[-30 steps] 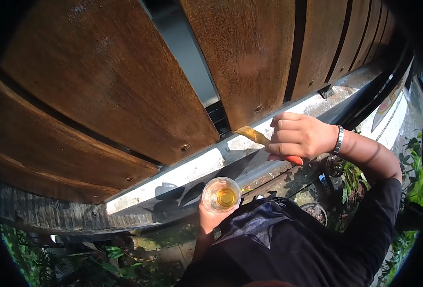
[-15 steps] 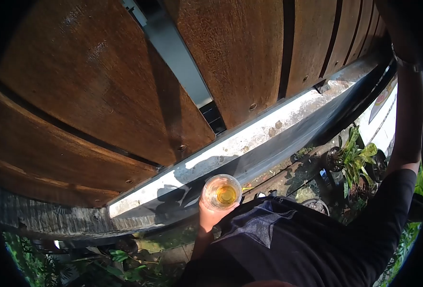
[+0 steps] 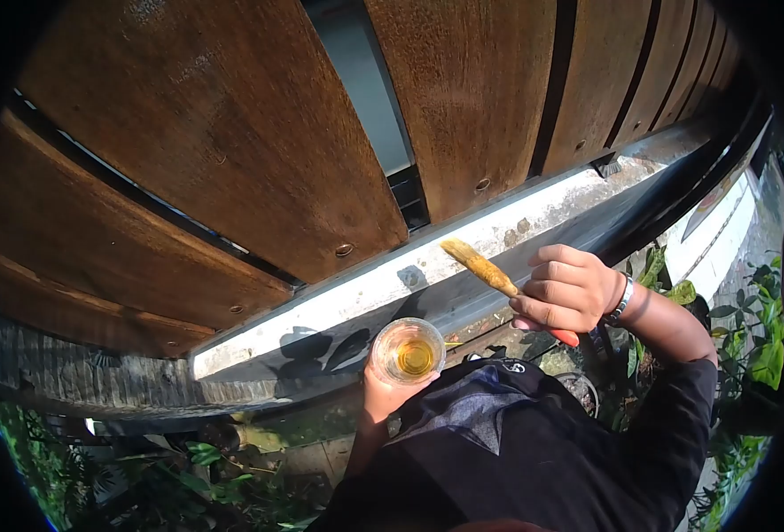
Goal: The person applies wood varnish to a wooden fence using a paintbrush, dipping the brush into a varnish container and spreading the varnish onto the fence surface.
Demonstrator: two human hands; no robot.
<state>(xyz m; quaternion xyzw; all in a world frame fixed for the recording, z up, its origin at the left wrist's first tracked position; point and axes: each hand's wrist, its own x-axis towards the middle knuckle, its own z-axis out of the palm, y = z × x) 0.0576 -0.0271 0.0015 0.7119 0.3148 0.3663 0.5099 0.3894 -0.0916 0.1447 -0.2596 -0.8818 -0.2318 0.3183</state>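
Near the lower middle, my left hand (image 3: 386, 390) is wrapped round a clear plastic cup (image 3: 409, 353) with amber liquid in its bottom. To the right of the cup, my right hand (image 3: 565, 291) grips a paintbrush (image 3: 489, 271) by its handle. The brush's yellowish bristles point up and left, in front of the white ledge, and a red handle end shows below my fingers. Brown wooden slats (image 3: 276, 133) with a glossy surface stand above both hands.
A white, stained ledge (image 3: 347, 301) runs along the foot of the slats. Potted plants (image 3: 653, 275) stand at the right, with a round pot (image 3: 578, 390) beside my shirt. Leafy plants (image 3: 223, 479) grow at the lower left.
My right hand has come down from the top right edge, bringing the brush into view to the right of the cup. The slats have shifted slightly in view; my left hand still holds the cup.
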